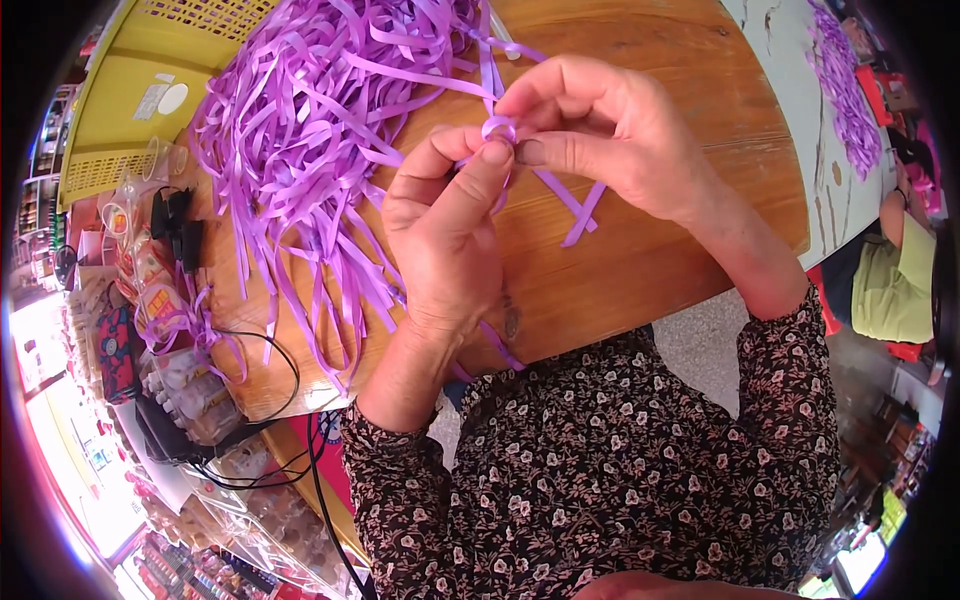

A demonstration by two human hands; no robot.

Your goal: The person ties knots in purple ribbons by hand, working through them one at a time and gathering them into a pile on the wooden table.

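Observation:
Above the wooden table, my two hands meet around a purple ribbon (489, 75) that is bent into a small loop between them. The thumb and fingers of my left hand (448, 215) pinch the ribbon just below the loop. My right hand (625, 140) has its thumb and forefinger closed at the loop's right side. Loose ribbon ends (572, 208) hang below my right hand and cross each other over the wood. Left of my hands lies a big heap of purple ribbons (310, 120), with strands trailing toward the table's near edge. My curled fingers hide part of the loop.
The wooden table (660, 270) has a rounded right edge beside a white marbled surface (770, 60), where more purple ribbons (845, 90) lie. A yellow basket (135, 110) stands at the far left. Black cables (285, 470) and packaged goods crowd the left edge. Someone in a yellow-green top (895, 285) is at right.

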